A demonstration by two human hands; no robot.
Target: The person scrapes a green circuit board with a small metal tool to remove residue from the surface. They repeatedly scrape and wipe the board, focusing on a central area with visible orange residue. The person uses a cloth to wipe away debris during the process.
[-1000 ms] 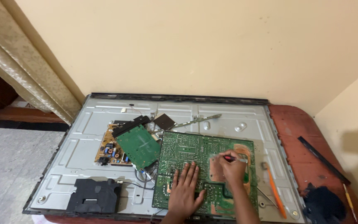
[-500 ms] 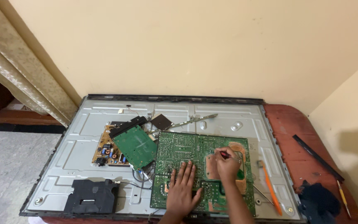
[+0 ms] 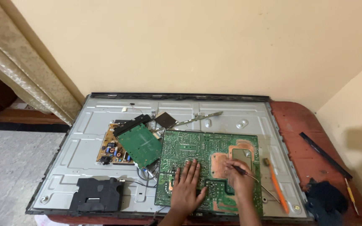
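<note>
large green circuit board point(image 3: 206, 155) lies near-right on the grey metal back panel point(image 3: 84, 125) | left hand point(image 3: 187, 190) flat, fingers apart, pinning it | right hand point(image 3: 241, 180) grip clamped on thin probe point(image 3: 241, 169) at copper patch | step: working a joint; next needs steady tip

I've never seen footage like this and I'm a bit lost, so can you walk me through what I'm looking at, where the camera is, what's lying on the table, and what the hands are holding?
The camera sits on a person's head and looks down at their own two bare hands; there is no robot. On a reddish table lies a flat screen's grey metal back panel, opened up. On it lie a large green circuit board, a smaller green board, a tan board and a black block. The left hand presses flat on the large board. The right hand holds a thin dark tool with its tip on the board. An orange-handled tool lies to the right.
</note>
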